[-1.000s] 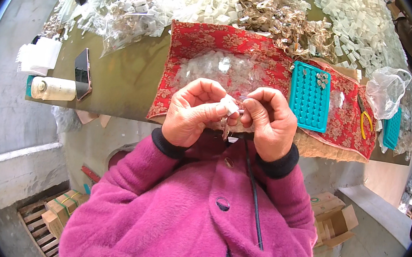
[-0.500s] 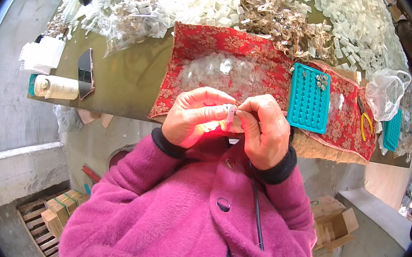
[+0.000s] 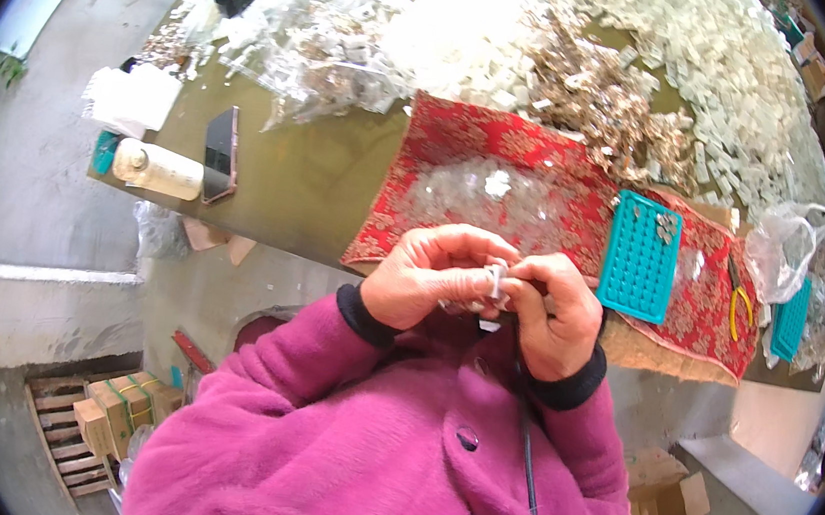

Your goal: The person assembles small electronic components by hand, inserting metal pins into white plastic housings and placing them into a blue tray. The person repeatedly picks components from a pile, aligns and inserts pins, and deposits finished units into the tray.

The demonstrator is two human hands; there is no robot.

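Note:
Both hands meet in front of my chest, close to the near edge of the red cloth. My left hand (image 3: 420, 280) pinches a small whitish, see-through plastic piece (image 3: 496, 282) between thumb and fingers. On the piece's right side, the fingertips of my right hand (image 3: 561, 318) are pressed together. What they hold, if anything, is too small to make out. Beyond my hands, a heap of clear little pieces (image 3: 484, 197) lies on the red patterned cloth (image 3: 555, 144). A teal tray (image 3: 636, 271) with rows of hollows rests right of them, several small metallic parts at its upper right.
Heaps of whitish plastic pieces (image 3: 743, 121) and brownish parts (image 3: 600, 101) cover the table's far side. Yellow-handled pliers (image 3: 739, 310), a clear bag (image 3: 779, 258) and another teal tray (image 3: 790, 319) lie right. A phone (image 3: 222, 152) and a pale bottle (image 3: 160, 169) lie left.
The whole view has shifted, so table and hands sit lower and further right in the picture. The red glow on my left hand is gone. My hands stay together at the small piece.

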